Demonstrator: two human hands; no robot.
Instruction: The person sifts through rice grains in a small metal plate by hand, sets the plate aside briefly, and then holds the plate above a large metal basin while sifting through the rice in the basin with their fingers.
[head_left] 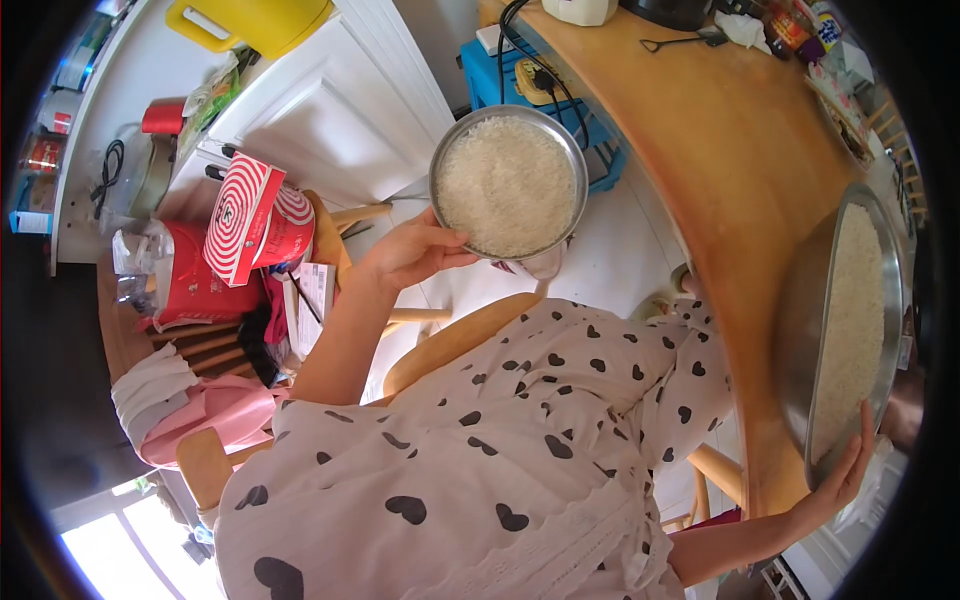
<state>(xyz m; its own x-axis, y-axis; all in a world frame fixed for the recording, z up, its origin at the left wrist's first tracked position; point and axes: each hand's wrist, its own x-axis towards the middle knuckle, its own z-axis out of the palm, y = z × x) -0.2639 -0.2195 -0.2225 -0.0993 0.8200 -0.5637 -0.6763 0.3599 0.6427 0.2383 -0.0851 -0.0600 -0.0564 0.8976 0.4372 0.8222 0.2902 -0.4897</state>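
Observation:
In the head view, my left hand [425, 250] grips the near rim of a round metal bowl [437, 205], thumb on the edge and fingers underneath. White rice [512, 185] fills the bowl, which is held up over the floor beside the table. At the far right, a large metal basin [800, 350] at the wooden table holds more rice [852, 320] and looks steeply tilted in this wide view. My right hand [845, 465] is at the basin's near end, fingers along its rim and side; part of its grip is hidden.
The curved wooden table [690, 130] runs along the right. A blue stool [605, 165] with cables stands behind the bowl. On the left are a red-and-white bucket [285, 225], a red bag [195, 285] and a pink cloth [215, 415]. A yellow container [270, 25] stands at the top.

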